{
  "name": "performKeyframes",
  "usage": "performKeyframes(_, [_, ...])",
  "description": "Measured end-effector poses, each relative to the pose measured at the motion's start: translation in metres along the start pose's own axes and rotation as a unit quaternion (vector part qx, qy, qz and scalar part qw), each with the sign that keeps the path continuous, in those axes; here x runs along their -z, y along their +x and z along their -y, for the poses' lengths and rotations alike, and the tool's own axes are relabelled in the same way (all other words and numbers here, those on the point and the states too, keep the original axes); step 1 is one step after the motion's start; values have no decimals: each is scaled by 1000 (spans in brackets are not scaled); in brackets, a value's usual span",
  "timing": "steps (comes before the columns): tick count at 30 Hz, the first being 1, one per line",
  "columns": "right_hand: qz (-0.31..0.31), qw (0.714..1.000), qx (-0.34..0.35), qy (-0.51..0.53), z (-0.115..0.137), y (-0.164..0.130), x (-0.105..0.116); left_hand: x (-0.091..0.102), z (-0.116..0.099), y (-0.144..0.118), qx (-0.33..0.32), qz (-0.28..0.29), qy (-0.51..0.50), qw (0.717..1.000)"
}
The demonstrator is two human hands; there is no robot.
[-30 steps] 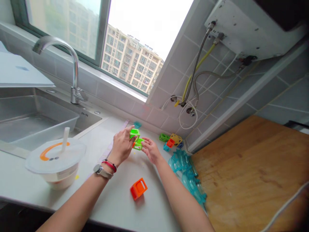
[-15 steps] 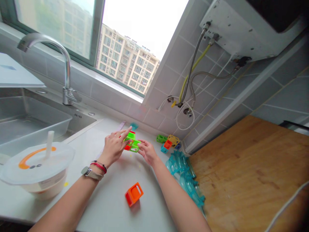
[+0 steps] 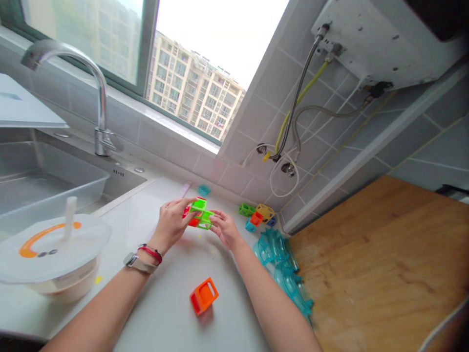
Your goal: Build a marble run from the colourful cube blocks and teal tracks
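Green and red hollow toy blocks (image 3: pixel 205 219), joined in a cluster, are held between my two hands over the white counter. My left hand (image 3: pixel 173 221) grips the cluster's left and upper part, its fingers bent around the blocks. From the right side, my right hand (image 3: pixel 224 229) pinches the green block with thumb and fingers. Parts of the red blocks are hidden behind the left fingers. Nearer to me, between my forearms, an orange hollow block (image 3: pixel 204 296) lies apart on the counter.
Several coloured blocks (image 3: pixel 255 217) stand by the wall, behind translucent teal curved pieces (image 3: pixel 280 264). A wooden board (image 3: pixel 381 264) lies at right. On the left are a lidded cup with a straw (image 3: pixel 54 254), a sink (image 3: pixel 124 188) and a faucet (image 3: pixel 101 107). A small teal piece (image 3: pixel 204 189) lies behind my hands.
My left index finger, earlier stretched out past the blocks, has bent down onto them. Both hands keep hold of the cluster. The view has shifted slightly.
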State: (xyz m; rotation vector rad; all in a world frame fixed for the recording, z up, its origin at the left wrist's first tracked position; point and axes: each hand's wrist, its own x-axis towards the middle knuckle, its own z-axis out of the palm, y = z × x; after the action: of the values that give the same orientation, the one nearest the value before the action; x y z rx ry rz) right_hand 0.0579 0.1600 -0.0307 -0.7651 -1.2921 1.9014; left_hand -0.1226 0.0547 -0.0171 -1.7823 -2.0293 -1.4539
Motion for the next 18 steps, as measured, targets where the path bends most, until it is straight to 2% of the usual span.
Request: performKeyframes(18, [-12,1000,5,20,-1,-4,-4,-2,5,-7,-41,-18,-32,998])
